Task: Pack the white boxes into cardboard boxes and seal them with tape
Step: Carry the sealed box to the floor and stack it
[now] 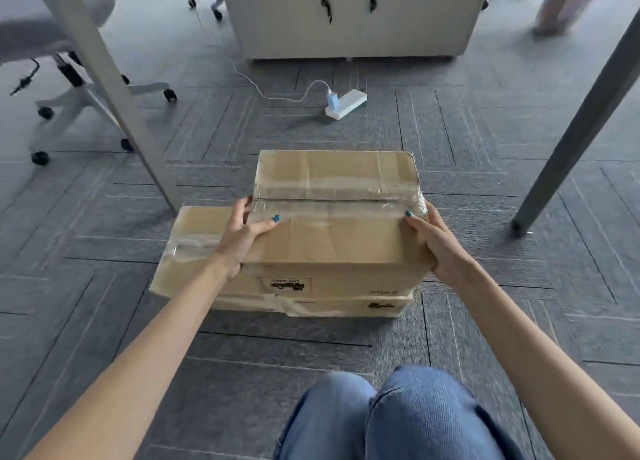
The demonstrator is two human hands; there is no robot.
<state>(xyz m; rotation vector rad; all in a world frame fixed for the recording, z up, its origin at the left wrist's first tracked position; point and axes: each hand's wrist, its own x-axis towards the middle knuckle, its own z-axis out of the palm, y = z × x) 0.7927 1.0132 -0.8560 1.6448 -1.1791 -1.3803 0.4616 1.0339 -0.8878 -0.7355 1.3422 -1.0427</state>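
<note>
A sealed cardboard box [334, 217] with clear tape along its top seam sits on top of a second taped cardboard box [194, 238] that lies on the grey carpet. My left hand [242, 236] grips the upper box's left side, thumb on its top. My right hand [438, 243] grips its right side, thumb on the taped top edge. No white boxes are in sight.
A grey table leg [114, 89] slants down just left of the boxes; another leg [575, 130] stands at the right. A white power strip [346, 104] with a cable lies beyond the boxes. An office chair [69, 89] is at left, a cabinet [349, 16] behind. My knees [388, 414] are below.
</note>
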